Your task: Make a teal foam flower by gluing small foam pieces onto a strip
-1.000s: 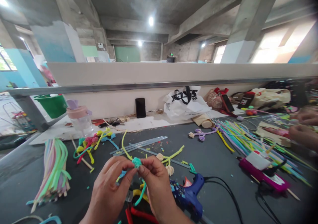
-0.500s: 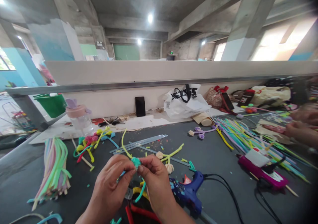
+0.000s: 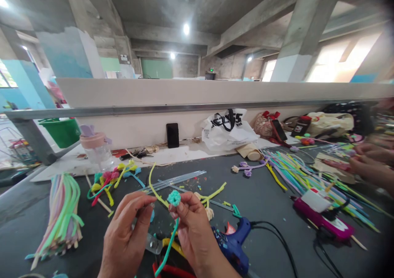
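Note:
Between the thumb and fingers of my right hand is a small turquoise pipe-cleaner flower. Its turquoise stem hangs below, curving toward the lower left. My left hand is just left of the flower and apart from it, fingers bent, thumb and index tips close with a slight gap. Behind the hands lies a yellow-green pipe cleaner. A branched yellow-green stem with cream blooms is partly covered by my right hand.
A blue glue gun with a black cable lies right of my hands. Bundled pipe cleaners are at left, with a lidded bottle behind. Clear glue sticks lie ahead. A co-worker's hands are at far right.
My left hand has let go of the turquoise flower and moved left and down. My right hand keeps the flower, now turned with its face showing and its stem hanging lower.

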Tool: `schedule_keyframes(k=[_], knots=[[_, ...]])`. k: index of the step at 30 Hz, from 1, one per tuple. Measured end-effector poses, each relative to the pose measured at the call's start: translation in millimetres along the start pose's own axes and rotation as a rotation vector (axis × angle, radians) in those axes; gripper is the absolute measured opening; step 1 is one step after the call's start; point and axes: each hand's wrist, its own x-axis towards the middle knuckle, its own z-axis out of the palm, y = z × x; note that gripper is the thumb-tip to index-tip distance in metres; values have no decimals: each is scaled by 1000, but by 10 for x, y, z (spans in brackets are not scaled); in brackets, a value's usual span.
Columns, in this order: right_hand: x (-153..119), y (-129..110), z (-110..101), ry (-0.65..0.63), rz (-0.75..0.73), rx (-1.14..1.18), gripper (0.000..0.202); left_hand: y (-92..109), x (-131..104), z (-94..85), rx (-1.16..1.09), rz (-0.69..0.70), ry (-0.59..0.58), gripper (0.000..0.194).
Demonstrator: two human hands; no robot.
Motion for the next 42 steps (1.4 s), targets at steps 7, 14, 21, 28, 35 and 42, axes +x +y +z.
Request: schedule_keyframes(k=[7,14,21,28,35,42], knots=[[-62,11,12,-73,-53,-106,17,86,7,13,112,189,-28,13],[-89,58,-49,-104,-99,-256,17,68,19,41,175,198,9,10],[-76,76,-72,-58,-115,-299,15,79,37,33,193,200,6,8],[-76,87,-75,-50,-105,-321,14,63,24,39,205,175,-5,7],[-56,97,-103,-35,-131,-365,13,86,34,45,180,200,-26,8],[-68,91,-106,-5,-170,-460,14,113,37,42,179,139,-24,7]])
